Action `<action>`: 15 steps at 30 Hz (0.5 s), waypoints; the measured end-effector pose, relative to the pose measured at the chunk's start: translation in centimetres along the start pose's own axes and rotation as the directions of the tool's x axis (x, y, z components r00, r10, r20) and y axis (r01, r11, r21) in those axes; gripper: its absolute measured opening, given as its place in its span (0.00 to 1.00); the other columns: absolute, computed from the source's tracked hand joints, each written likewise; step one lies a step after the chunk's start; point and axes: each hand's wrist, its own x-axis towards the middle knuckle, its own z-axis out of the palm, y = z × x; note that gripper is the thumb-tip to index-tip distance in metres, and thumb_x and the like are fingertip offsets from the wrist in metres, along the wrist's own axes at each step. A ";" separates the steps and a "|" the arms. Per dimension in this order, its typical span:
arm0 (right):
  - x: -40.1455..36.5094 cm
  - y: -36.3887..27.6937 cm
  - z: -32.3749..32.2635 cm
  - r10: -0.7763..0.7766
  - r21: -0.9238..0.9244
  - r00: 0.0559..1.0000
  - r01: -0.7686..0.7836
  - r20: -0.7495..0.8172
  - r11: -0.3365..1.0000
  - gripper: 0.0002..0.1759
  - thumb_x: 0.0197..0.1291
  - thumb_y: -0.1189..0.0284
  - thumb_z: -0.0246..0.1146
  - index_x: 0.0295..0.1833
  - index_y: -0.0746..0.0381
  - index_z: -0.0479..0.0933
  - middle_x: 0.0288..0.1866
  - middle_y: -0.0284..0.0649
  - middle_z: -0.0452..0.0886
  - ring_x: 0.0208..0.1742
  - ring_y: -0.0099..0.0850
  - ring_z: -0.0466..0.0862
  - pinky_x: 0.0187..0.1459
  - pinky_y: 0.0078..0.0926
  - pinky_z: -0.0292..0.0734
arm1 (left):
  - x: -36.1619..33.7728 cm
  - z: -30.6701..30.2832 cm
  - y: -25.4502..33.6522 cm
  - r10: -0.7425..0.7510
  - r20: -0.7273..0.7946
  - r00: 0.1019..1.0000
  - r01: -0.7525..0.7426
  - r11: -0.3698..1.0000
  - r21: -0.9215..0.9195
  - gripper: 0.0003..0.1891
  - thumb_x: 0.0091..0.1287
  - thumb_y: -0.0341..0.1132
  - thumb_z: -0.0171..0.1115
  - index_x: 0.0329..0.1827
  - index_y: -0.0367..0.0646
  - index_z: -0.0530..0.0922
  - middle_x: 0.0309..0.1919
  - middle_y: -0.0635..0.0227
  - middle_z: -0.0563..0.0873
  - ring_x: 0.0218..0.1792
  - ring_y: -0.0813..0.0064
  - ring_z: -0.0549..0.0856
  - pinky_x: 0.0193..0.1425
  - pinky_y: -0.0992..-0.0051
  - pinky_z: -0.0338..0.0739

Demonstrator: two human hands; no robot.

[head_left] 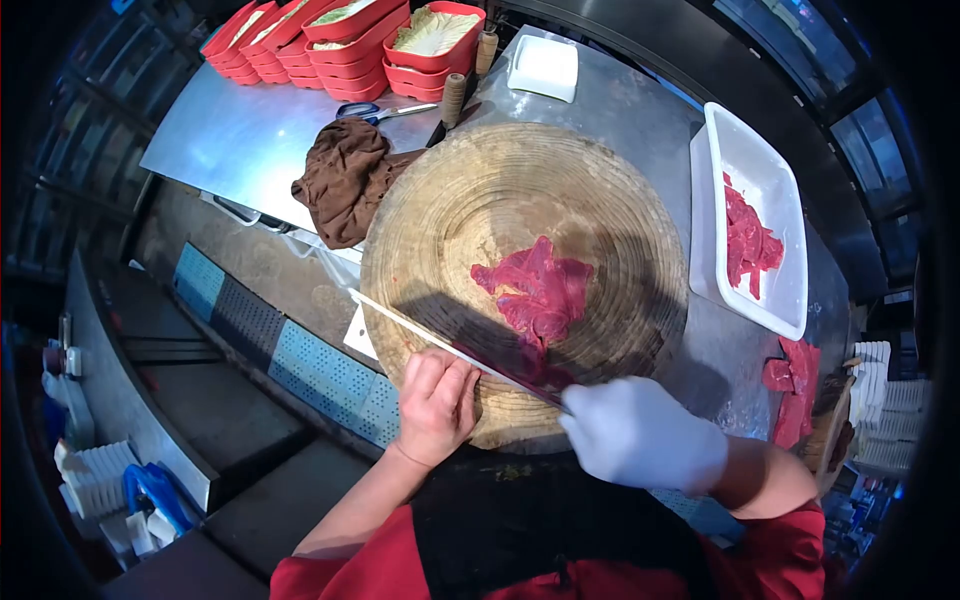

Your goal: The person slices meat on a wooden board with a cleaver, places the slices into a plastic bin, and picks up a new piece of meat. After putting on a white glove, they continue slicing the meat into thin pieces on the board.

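My right hand (640, 433), in a pale glove, is closed round the handle of a long knife (405, 321). The blade lies slantwise over the near part of a round wooden chopping block (620, 190), its bright spine facing up. My bare left hand (437, 398) is curled with its knuckles right at the blade, at the block's near edge. What its fingertips press on is hidden beneath them. Just beyond the blade, pieces of raw red meat (540, 290) lie in a loose heap on the block, and some darker meat shows along the blade.
At the right stands a white tub (708, 220) with cut meat (747, 240) inside; more meat (795, 390) lies on the steel table near it. A brown cloth (345, 180), scissors (385, 112) and stacked red trays (435, 45) of leaves are at the back left. A white container (543, 67) sits behind.
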 end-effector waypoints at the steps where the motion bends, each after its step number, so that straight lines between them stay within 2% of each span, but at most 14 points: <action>1: 1.6 -0.4 0.6 0.055 -0.016 0.998 -0.055 0.027 0.998 0.12 0.65 0.67 0.58 0.34 0.65 0.75 0.23 0.54 0.80 0.28 0.55 0.83 0.33 0.52 0.79 | 0.0 0.1 0.0 -0.001 -0.001 1.000 0.001 1.000 0.000 0.12 0.54 0.20 0.70 0.41 0.35 0.81 0.36 0.58 0.81 0.38 0.57 0.81 0.43 0.65 0.77; 2: 3.2 -0.8 0.9 0.050 -0.038 0.998 -0.049 0.038 0.998 0.06 0.55 0.74 0.58 0.33 0.68 0.76 0.26 0.56 0.81 0.31 0.54 0.85 0.37 0.50 0.80 | 0.0 0.1 -0.2 0.003 -0.014 1.000 -0.003 1.000 -0.021 0.12 0.54 0.20 0.70 0.41 0.35 0.81 0.36 0.58 0.81 0.39 0.57 0.81 0.43 0.65 0.77; 5: 5.1 -1.2 1.0 -0.027 -0.046 1.000 0.026 -0.015 0.999 0.07 0.56 0.74 0.58 0.35 0.67 0.77 0.27 0.57 0.82 0.32 0.55 0.85 0.38 0.50 0.80 | -0.4 0.2 -0.6 0.006 -0.033 0.999 -0.008 0.999 -0.046 0.11 0.54 0.20 0.70 0.40 0.36 0.81 0.36 0.59 0.82 0.39 0.57 0.81 0.44 0.65 0.78; 8: 4.8 -0.9 0.1 -0.016 -0.053 1.000 0.016 -0.006 0.998 0.09 0.60 0.71 0.58 0.37 0.67 0.78 0.27 0.56 0.82 0.32 0.54 0.85 0.38 0.50 0.80 | -0.3 0.2 -0.5 -0.006 -0.041 0.999 0.004 0.998 -0.061 0.10 0.54 0.20 0.71 0.38 0.36 0.82 0.36 0.59 0.82 0.39 0.58 0.82 0.45 0.66 0.78; 10: 3.0 -1.3 -1.2 0.050 -0.082 0.998 -0.047 0.026 0.996 0.11 0.65 0.69 0.57 0.37 0.66 0.78 0.27 0.55 0.82 0.32 0.54 0.85 0.37 0.49 0.79 | -0.6 0.1 -0.4 -0.015 -0.054 0.998 0.011 0.998 -0.065 0.10 0.53 0.20 0.71 0.38 0.37 0.82 0.36 0.60 0.82 0.39 0.59 0.82 0.44 0.66 0.79; 14: -0.9 -1.0 -1.9 -0.002 -0.076 1.000 0.004 0.030 0.997 0.12 0.66 0.67 0.58 0.34 0.65 0.75 0.24 0.53 0.80 0.28 0.54 0.83 0.32 0.50 0.78 | -0.6 0.1 -0.4 -0.017 -0.064 0.998 0.015 0.999 -0.040 0.10 0.53 0.20 0.72 0.37 0.37 0.82 0.35 0.60 0.82 0.38 0.59 0.82 0.44 0.67 0.79; 15: -1.6 -1.2 -2.0 0.036 -0.078 0.999 -0.034 0.024 0.996 0.12 0.65 0.68 0.60 0.33 0.64 0.74 0.21 0.52 0.79 0.25 0.53 0.82 0.28 0.49 0.76 | -0.6 0.2 -0.3 -0.019 -0.064 0.998 0.016 0.999 -0.043 0.10 0.53 0.20 0.72 0.37 0.37 0.82 0.35 0.60 0.82 0.38 0.59 0.82 0.44 0.67 0.79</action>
